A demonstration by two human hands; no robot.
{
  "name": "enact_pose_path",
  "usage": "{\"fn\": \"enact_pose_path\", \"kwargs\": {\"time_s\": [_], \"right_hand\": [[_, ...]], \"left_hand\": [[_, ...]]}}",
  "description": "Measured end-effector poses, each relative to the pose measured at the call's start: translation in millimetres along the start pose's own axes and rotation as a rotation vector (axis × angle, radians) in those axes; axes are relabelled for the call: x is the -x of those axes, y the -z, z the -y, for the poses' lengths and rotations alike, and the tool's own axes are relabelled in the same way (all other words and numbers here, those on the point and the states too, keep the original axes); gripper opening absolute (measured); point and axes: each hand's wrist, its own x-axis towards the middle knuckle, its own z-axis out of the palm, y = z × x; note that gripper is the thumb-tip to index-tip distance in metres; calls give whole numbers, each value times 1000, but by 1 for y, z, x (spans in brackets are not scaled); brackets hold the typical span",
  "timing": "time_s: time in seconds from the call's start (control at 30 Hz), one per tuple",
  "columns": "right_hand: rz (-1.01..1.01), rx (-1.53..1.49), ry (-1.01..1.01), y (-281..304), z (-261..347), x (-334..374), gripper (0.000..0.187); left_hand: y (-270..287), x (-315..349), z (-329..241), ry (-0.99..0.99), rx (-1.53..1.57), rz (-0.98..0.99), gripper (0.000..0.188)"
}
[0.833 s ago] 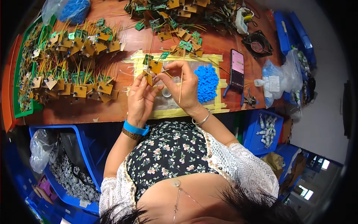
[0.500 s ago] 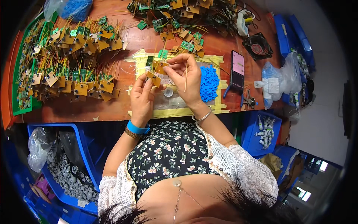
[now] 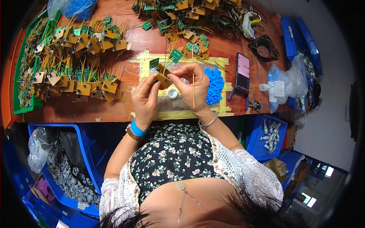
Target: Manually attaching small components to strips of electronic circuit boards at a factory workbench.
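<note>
My left hand (image 3: 145,99) is closed, pinching a small brown circuit board (image 3: 162,81) between thumb and fingertips. My right hand (image 3: 194,86) meets it, thumb and forefinger closed at a second brown board seen nearly edge-on. A thin wooden stick (image 3: 194,87) runs upright along the right palm, tucked in the fingers. Just beyond the fingertips are two green circuit boards, one a square green board (image 3: 176,56), with wires near them. Below the hands sits a small clear cup (image 3: 172,93) on the taped work mat (image 3: 178,114). Right of my right hand lies a pile of small blue parts (image 3: 213,85).
Rows of wired brown and green boards (image 3: 83,89) cover the left, beside a green tray (image 3: 28,110). More wired boards (image 3: 190,11) heap at the back. To the right lie a phone (image 3: 242,72), pliers (image 3: 254,102), a black fan (image 3: 263,49) and a plastic bag (image 3: 279,85).
The brown boards have tilted and come closer together, with my right fingers lower. The square green board now stands higher beyond my fingertips. My right hand has shifted slightly right with the stick.
</note>
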Motion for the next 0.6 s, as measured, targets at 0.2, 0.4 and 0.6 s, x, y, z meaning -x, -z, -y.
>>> {"fn": "enact_pose_path", "kwargs": {"time_s": [0.2,0.4,0.6], "right_hand": [[-39,238,63,3,0,-2,21],[-170,402,204,23,-15,-50,18],[-85,354,228,39,11,-28,33]], "left_hand": [[1,-4,-12,202,415,-18,27],[13,-9,-18,160,268,-102,31],[25,6,-5,214,210,-102,32]]}}
